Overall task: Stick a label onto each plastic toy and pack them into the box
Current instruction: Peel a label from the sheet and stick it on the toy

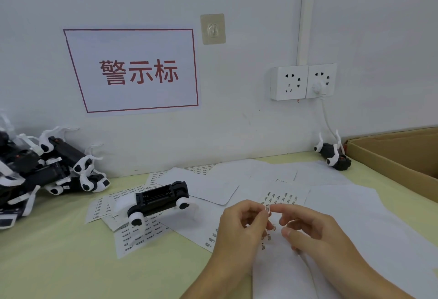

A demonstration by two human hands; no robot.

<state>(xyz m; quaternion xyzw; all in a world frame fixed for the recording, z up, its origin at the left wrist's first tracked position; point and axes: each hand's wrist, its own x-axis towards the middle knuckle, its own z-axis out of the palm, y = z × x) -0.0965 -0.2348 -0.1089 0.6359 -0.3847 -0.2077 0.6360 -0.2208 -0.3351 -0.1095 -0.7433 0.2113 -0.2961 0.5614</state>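
- Paper label (267, 209), tiny, pinched between the left hand (239, 227) and the right hand (315, 230) above the label sheets (282, 198) at bench centre.
- Left hand: thumb and forefinger curled on the label's edge. Right hand: forefinger tip touches the other end; whether it truly pinches cannot be told, rest of the fingers loosely curled.
- Handling, judged: label is light, floppy, sticky on one side; likely to fold on itself or cling to skin. Best held by one corner only, adhesive face kept off the fingers.
- Plastic toy (157, 200), black body with white wheels, lies upside down on scattered sheets, left of the hands, apart from them. Looks rigid and light; the thin white prongs look fragile, so grip the black body by its sides.
- Counts: one toy ready at centre; one more toy (333, 154) by the wall near the cardboard box (384, 156); a pile of toys (47, 170) at far left, too tangled to count.
- One box, right edge of the bench (59, 251); its inside is not visible.
- Sheets: several, overlapping, exact number unclear.
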